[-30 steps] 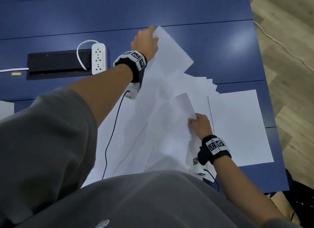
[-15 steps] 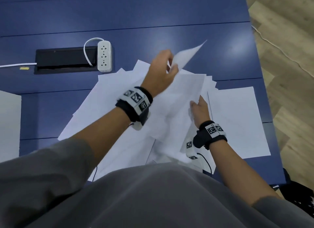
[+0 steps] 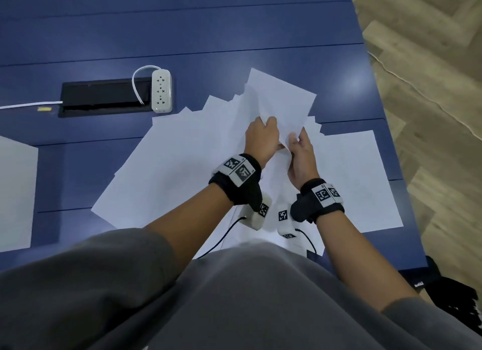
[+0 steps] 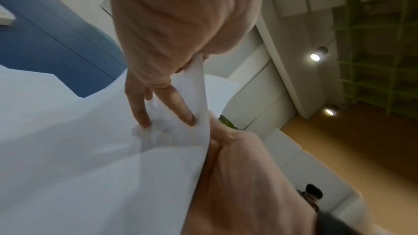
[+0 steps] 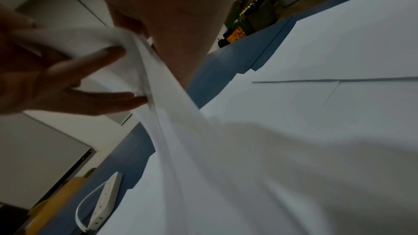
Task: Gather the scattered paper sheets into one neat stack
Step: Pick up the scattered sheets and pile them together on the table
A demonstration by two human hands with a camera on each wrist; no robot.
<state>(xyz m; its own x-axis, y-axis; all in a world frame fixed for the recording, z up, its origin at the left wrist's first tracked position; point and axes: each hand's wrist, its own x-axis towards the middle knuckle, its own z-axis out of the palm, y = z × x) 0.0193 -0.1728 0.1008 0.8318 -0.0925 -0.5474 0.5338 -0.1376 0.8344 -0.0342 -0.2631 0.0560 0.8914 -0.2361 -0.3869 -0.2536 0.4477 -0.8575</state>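
I'm pinching a lifted sheet [image 3: 280, 103] with my left hand [image 3: 260, 138] and gripping its near edge with my right hand [image 3: 301, 156]. It's rising above the scattered sheets [image 3: 182, 161] lying on the blue table [image 3: 234, 31].

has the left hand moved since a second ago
Yes. The left hand has pulled back from the table's far side, away from the power strip, toward the person and rightward, and now meets the right hand on the held sheet.
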